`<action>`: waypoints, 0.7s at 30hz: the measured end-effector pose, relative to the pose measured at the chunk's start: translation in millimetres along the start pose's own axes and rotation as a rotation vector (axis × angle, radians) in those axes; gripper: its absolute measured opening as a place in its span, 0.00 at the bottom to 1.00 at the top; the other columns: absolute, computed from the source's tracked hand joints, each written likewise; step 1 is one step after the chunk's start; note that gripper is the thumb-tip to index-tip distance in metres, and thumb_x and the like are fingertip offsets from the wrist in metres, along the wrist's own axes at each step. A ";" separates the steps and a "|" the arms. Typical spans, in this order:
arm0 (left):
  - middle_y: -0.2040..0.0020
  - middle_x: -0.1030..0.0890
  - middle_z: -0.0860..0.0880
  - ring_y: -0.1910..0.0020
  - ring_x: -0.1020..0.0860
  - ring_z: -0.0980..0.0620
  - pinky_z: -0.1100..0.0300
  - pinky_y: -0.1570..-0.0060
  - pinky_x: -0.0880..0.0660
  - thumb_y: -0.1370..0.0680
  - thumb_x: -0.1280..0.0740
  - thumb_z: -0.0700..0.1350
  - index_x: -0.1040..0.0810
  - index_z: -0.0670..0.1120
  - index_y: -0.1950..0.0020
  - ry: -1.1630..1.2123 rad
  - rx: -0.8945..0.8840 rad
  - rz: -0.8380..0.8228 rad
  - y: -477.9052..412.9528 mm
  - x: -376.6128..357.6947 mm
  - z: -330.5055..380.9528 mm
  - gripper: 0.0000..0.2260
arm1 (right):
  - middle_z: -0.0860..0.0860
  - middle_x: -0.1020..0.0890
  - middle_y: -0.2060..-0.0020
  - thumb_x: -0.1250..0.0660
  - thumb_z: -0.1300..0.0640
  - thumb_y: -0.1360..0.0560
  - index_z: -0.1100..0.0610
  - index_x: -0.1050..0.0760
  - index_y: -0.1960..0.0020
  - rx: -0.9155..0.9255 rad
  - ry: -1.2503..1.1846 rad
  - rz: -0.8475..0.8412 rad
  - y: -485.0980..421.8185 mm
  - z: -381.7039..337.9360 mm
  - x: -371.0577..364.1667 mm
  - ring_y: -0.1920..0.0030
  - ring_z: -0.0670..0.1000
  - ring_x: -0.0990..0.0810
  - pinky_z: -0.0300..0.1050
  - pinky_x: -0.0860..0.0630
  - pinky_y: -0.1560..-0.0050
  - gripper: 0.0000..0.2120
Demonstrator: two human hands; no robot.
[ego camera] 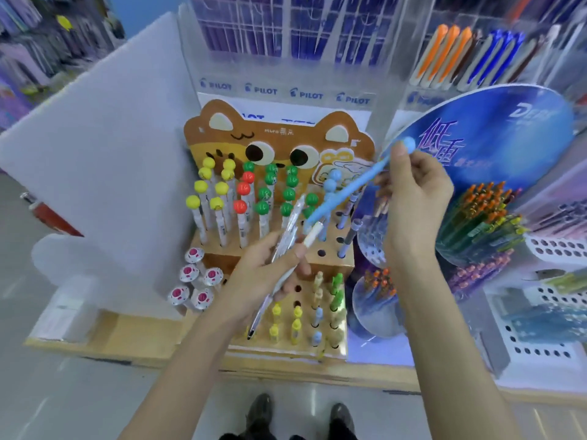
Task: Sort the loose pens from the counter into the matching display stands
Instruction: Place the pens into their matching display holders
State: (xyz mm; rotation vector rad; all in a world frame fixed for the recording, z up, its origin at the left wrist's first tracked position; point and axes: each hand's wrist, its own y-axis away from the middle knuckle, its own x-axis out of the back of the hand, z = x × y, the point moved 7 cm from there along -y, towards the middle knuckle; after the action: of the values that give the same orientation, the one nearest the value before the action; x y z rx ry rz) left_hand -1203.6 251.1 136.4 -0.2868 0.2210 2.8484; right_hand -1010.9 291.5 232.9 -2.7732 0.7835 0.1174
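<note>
a rubbery blue ball-topped pen, tip toward 7 o'clock, was pinched by the right hand; clear plastic pens were gripped by the left hand.

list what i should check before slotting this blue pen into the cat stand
1. Right hand grips the light blue ball-top pen: ok.
2. Matching blue ball-top pens stand in the cat-face stand: ok.
3. Empty hole near them: ok.
4. Held pen upright over that hole: not ok, it is tilted.
5. Its lower end free of the left hand: cannot tell, it meets the thumb.
6. Grip on the clear pens: ok, the left hand's fingers curl round them.
</note>
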 end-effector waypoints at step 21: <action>0.65 0.21 0.49 0.77 0.30 0.55 0.65 0.80 0.36 0.27 0.34 0.51 0.26 0.50 0.48 0.007 -0.066 0.068 7.5 40.0 -6.7 0.10 | 0.44 0.19 0.58 0.36 0.58 0.21 0.49 0.27 0.48 0.154 0.503 -0.168 49.1 58.0 -3.0 0.58 0.45 0.19 0.45 0.21 0.55 0.05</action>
State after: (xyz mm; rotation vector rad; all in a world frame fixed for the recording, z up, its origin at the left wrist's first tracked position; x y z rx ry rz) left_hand -1242.3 252.7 122.2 -0.3085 0.1406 2.9260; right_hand -1039.6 268.1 166.4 -2.7276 0.6234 -0.6650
